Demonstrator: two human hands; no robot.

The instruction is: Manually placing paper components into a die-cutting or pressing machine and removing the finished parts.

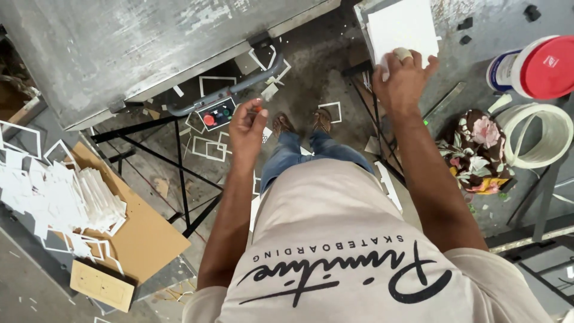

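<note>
A stack of white sheets (402, 27) lies at the upper right of the frame, on the grey worktop (478, 66), and is pressed at its lower edge by the right hand (403, 78), whose fingers are spread flat on it rather than closed. The left hand (248, 127) is held at the centre, above the floor, its grip pinched together on a small orange-tipped object (256, 109) too small to be identified. A control box with red and green buttons (216, 113) is seen just left of it. White cut pieces (66, 197) are heaped at the left, on a brown board (143, 233). A red-lidded tub (541, 66) stands at the far right.
</note>
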